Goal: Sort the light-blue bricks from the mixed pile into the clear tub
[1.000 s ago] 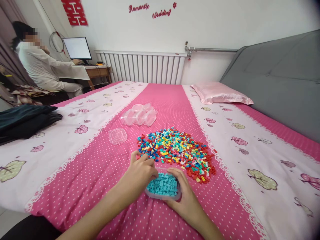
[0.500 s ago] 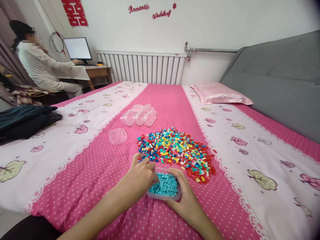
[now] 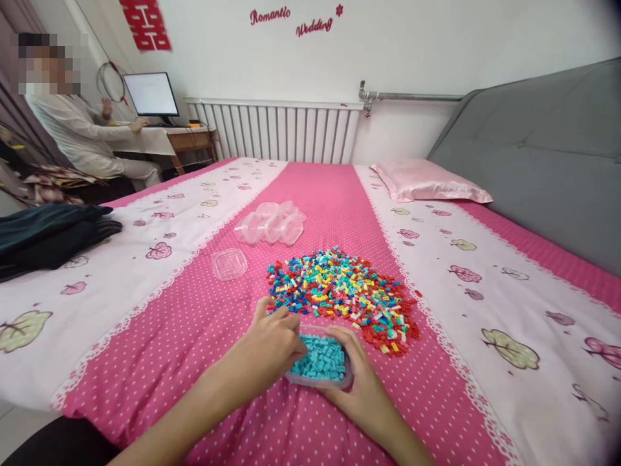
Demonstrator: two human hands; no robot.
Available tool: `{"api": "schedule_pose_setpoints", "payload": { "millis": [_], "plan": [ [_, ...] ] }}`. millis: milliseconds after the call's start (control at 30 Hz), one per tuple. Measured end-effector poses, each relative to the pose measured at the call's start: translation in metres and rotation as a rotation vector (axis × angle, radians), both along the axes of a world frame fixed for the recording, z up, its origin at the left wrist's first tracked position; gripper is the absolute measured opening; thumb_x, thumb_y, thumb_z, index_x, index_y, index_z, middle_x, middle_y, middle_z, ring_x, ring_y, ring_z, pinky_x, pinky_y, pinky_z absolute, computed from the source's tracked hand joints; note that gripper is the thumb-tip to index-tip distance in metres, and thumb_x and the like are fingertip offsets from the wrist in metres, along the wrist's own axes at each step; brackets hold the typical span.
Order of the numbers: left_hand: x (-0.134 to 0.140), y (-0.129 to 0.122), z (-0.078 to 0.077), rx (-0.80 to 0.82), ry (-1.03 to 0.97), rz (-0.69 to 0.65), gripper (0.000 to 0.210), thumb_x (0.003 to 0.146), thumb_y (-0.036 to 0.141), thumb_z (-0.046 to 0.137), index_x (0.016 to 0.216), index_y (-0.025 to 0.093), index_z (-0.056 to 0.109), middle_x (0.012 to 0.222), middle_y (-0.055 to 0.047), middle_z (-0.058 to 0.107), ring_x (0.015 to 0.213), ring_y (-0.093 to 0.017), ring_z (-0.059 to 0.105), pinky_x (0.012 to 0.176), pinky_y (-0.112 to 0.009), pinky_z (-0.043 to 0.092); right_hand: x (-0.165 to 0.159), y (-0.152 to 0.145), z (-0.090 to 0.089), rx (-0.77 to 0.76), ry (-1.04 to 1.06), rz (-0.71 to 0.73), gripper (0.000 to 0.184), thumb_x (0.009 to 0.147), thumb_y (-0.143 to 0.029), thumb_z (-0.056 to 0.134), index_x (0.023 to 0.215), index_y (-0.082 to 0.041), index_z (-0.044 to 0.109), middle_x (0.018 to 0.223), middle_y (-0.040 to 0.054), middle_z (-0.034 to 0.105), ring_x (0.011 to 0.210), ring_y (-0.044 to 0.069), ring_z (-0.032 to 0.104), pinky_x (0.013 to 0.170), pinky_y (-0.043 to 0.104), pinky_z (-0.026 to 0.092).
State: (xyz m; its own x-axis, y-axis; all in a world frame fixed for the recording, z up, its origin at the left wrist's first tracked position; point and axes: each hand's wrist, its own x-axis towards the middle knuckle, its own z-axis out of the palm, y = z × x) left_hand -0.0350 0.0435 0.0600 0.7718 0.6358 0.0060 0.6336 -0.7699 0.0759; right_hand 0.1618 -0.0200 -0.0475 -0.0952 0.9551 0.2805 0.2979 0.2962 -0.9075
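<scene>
A clear plastic container (image 3: 310, 383) of turquoise building bricks (image 3: 321, 359) tilts slightly toward me just above or on the bed. My right hand (image 3: 356, 366) grips its right side, thumb below and fingers along the far rim. At the container's left side, my left hand (image 3: 279, 340) is curled, its thumb side over the bricks. Whatever it may pinch is hidden by the hand itself. Just beyond both hands spreads a big pile of mixed small bricks (image 3: 339, 288), red, blue, yellow, white and turquoise.
Several clear containers (image 3: 269, 223) stand grouped farther back, with a clear lid (image 3: 229, 264) closer on the left. A pink pillow (image 3: 429, 181) lies by the grey headboard (image 3: 538, 142). Dark clothes (image 3: 53, 236) rest at the left edge. A person (image 3: 82, 129) sits at a desk there.
My hands and the container stay almost still; the bricks near my left thumb look slightly shifted. The person at the desk has lowered a hand from the head.
</scene>
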Motion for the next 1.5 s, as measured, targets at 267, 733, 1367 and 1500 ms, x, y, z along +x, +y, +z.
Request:
{"api": "schedule_pose_setpoints", "payload": {
  "millis": [267, 733, 1367, 1500],
  "plan": [
    [-0.002, -0.002, 0.004, -0.022, -0.004, -0.027, 0.023, 0.093, 0.021, 0.066, 0.07, 0.023, 0.071, 0.081, 0.0, 0.06, 0.087, -0.02, 0.053, 0.099, -0.05, 0.023, 0.0, 0.001, 0.001, 0.018, -0.002, -0.006, 0.063, 0.078, -0.019, 0.071, 0.133, -0.031, 0.046, 0.134, 0.0059, 0.049, 0.129, 0.026, 0.05, 0.109, 0.041, 0.043],
    [-0.001, 0.001, 0.003, -0.006, 0.037, 0.014, 0.023, 0.095, 0.025, 0.063, 0.075, 0.026, 0.072, 0.082, 0.001, 0.057, 0.088, -0.02, 0.053, 0.103, -0.053, 0.022, 0.001, 0.001, 0.0, 0.002, -0.015, 0.003, 0.062, 0.078, -0.019, 0.071, 0.134, -0.031, 0.045, 0.135, 0.0065, 0.049, 0.13, 0.026, 0.049, 0.109, 0.04, 0.044],
    [-0.008, 0.004, 0.012, -0.02, 0.056, 0.034, 0.025, 0.095, 0.024, 0.063, 0.071, 0.024, 0.071, 0.082, 0.001, 0.056, 0.089, -0.019, 0.053, 0.104, -0.054, 0.024, 0.0, 0.001, 0.001, 0.017, -0.012, -0.004, 0.062, 0.078, -0.018, 0.07, 0.133, -0.034, 0.045, 0.134, 0.0051, 0.048, 0.13, 0.025, 0.048, 0.11, 0.043, 0.042],
    [-0.009, 0.003, 0.007, 0.004, 0.037, 0.026, 0.026, 0.095, 0.025, 0.063, 0.071, 0.025, 0.071, 0.081, 0.001, 0.054, 0.087, -0.019, 0.053, 0.103, -0.054, 0.025, -0.001, 0.0, 0.001, -0.002, -0.012, -0.005, 0.063, 0.077, -0.018, 0.07, 0.133, -0.033, 0.045, 0.134, 0.0057, 0.048, 0.13, 0.026, 0.048, 0.11, 0.043, 0.043]
  ]
}}
